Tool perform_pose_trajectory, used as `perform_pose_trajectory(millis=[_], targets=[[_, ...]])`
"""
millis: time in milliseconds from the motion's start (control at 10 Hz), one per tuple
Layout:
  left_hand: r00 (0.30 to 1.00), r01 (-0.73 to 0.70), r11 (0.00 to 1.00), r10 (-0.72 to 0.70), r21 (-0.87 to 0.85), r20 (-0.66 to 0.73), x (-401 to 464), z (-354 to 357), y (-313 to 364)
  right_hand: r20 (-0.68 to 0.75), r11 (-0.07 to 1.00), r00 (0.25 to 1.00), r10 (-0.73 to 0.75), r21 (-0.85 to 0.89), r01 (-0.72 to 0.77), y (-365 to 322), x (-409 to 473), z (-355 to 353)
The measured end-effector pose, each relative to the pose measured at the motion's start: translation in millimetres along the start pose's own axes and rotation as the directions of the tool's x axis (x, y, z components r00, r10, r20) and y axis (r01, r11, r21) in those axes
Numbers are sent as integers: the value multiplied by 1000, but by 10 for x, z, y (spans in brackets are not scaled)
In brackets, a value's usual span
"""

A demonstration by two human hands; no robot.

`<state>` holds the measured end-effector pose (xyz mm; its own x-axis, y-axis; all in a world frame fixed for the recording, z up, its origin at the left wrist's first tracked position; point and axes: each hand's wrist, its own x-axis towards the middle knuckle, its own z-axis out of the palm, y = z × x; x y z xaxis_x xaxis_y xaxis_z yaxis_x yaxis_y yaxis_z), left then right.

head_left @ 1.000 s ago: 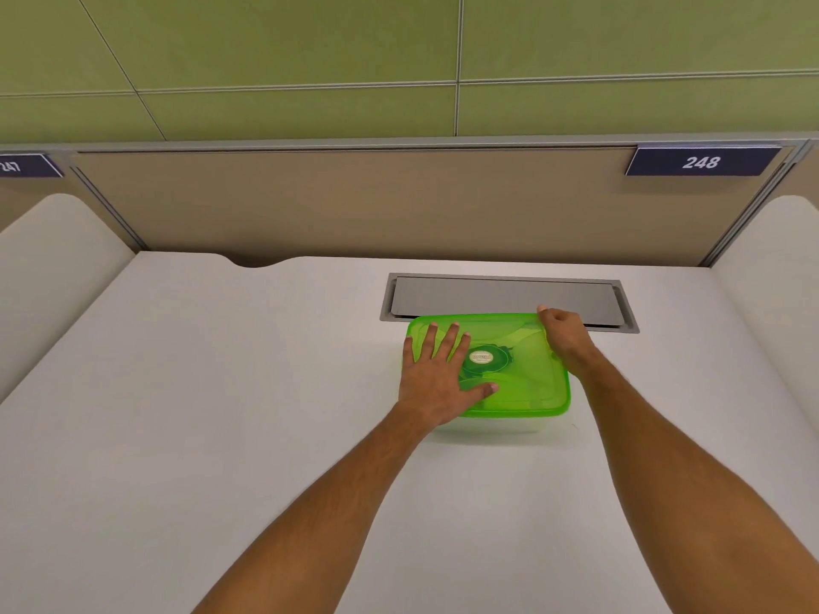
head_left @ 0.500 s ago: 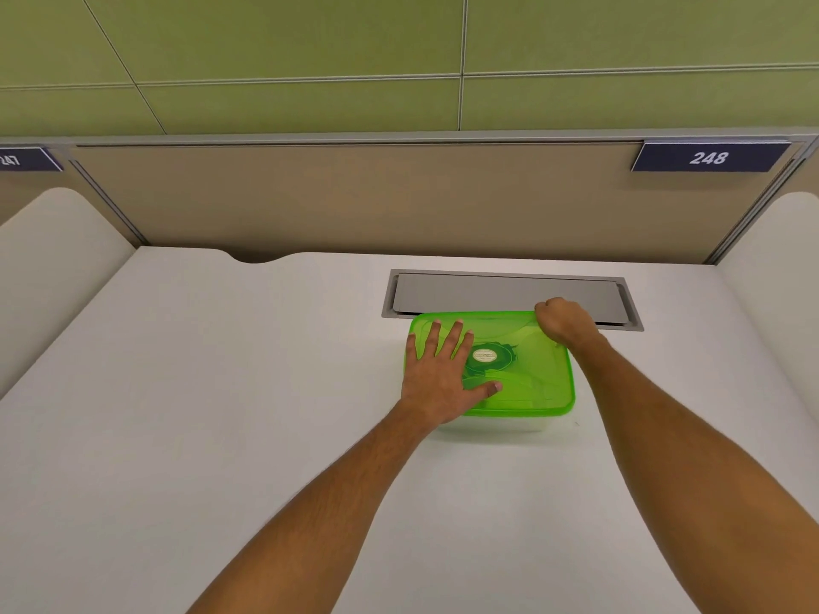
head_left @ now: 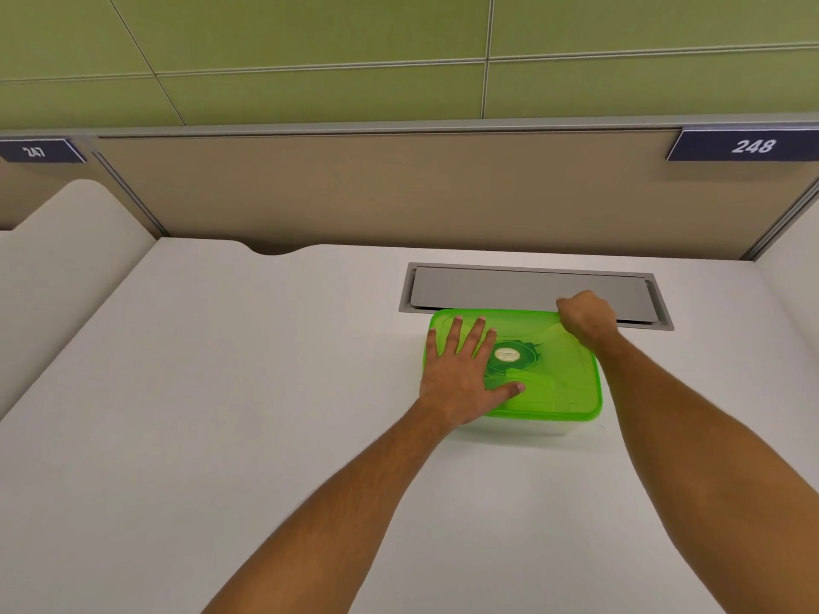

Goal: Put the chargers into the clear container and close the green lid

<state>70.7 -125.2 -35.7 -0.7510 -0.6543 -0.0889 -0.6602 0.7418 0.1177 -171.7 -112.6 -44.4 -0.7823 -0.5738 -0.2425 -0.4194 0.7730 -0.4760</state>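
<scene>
The green lid (head_left: 563,374) lies on top of the clear container (head_left: 532,429), which sits on the white desk. My left hand (head_left: 465,374) rests flat on the lid's left half, fingers spread. My right hand (head_left: 585,319) is curled into a fist, pressing on the lid's far right corner. A round dark green valve with a pale label (head_left: 507,355) marks the lid's centre. No chargers show; the lid and my hands hide the inside of the container.
A grey cable hatch (head_left: 527,290) is set into the white desk (head_left: 221,392) just behind the container. A beige partition (head_left: 399,192) with number plates 247 and 248 closes off the back. Low white dividers flank the desk.
My right hand has curled from open fingers into a fist on the lid's far right corner. My left hand has stayed flat on the lid.
</scene>
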Motion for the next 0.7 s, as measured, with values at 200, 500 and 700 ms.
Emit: perform_pose_trajectory(millis=[200,500,700], targets=[[1000,-2,1000,2,9,5,11,12,0,-30,998,1000,-2,67,4,8,-34,2],[999,2,1000,-2,-11,49,-11,-54,7,-81,992,997,6,124,5,-5,-313,-116],[996,-16,998,21,-54,88,-15,-127,-1,-151,994,988,-29,102,45,50,-522,-286]])
